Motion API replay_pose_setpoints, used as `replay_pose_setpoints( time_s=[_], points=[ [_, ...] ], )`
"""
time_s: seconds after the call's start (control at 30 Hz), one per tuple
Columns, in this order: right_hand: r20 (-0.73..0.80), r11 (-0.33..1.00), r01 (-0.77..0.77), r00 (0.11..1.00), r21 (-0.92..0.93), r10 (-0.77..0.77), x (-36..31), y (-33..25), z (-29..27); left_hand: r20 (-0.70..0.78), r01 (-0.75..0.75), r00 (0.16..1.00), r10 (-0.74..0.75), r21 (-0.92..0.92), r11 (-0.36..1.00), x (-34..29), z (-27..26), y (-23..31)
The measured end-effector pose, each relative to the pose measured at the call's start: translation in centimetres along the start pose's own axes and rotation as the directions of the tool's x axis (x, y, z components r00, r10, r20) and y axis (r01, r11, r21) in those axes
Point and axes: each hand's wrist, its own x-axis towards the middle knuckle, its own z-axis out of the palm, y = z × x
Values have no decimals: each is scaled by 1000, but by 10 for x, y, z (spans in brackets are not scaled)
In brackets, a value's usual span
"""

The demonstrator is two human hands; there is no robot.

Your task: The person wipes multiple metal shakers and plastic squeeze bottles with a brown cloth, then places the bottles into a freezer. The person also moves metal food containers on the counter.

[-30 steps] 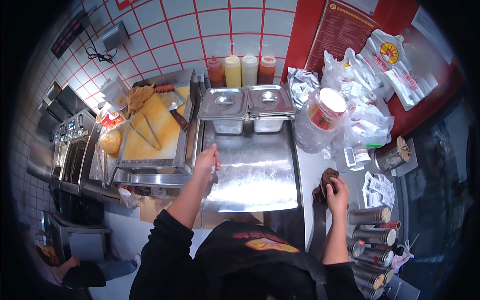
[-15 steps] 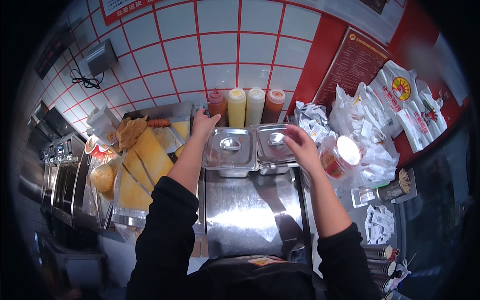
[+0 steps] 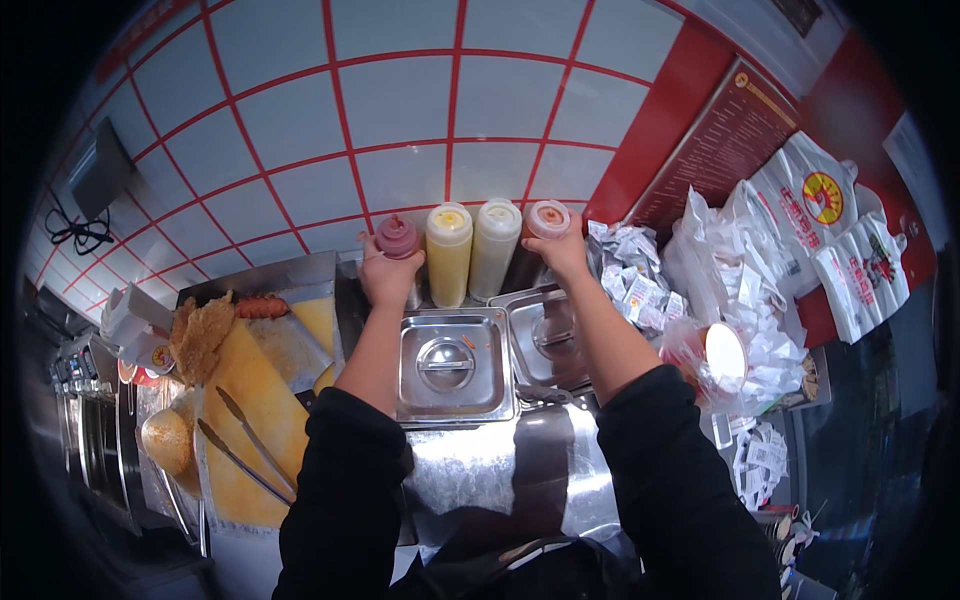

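Note:
Four squeeze bottles would be miscounted as fewer, so I call them several; they stand in a row by the tiled wall. My left hand (image 3: 385, 277) is wrapped round the leftmost one, a red-capped squeeze bottle (image 3: 398, 236). Round the rightmost, a squeeze bottle with reddish-brown sauce (image 3: 549, 218), my right hand (image 3: 562, 250) is closed. Between them stand a yellow squeeze bottle (image 3: 449, 258) and a whitish squeeze bottle (image 3: 494, 252), neither touched. In front are two steel pans under lids, the left lid (image 3: 420, 395) in full view, the right lid (image 3: 527, 335) partly behind my right forearm.
At the left a tray (image 3: 335, 270) carries yellow paper, fried cutlet (image 3: 200, 340), a sausage (image 3: 262, 307) and tongs (image 3: 245, 458). Sauce packets (image 3: 640, 285), plastic bags (image 3: 745, 270) and a wrapped cup (image 3: 724, 352) crowd the right. A steel worktop (image 3: 460, 460) lies nearest me.
Both hands have reached forward, the left from beside the red-capped bottle and the right from over the right lid, and each now grips an end bottle. The view has shifted.

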Motion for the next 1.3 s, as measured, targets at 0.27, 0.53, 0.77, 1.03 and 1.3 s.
replay_pose_setpoints(
  time_s=[0.27, 0.53, 0.77, 1.03, 1.3],
  points=[
    [-133, 912, 304, 952, 276, -277, -49, -119, -81, -150, -447, 893, 425, -166, 879, -3, -97, 105],
    [-132, 712, 445, 883, 543, -451, -228, -244, -294, 203, -684, 596, 777, -378, 624, -124, -249, 218],
    [-283, 883, 157, 959, 443, -28, -433, -184, -376, 793, 73, 314, 522, -568, 820, -329, -143, 181],
    [-597, 987, 0, 796, 161, 97, -555, -115, -420, 819, -136, 71, 570, -558, 819, -524, -39, 163],
    [-687, 998, -40, 724, 38, 55, -549, -69, -416, 721, -275, -14, 693, -669, 691, -568, 6, 158]
  ],
)
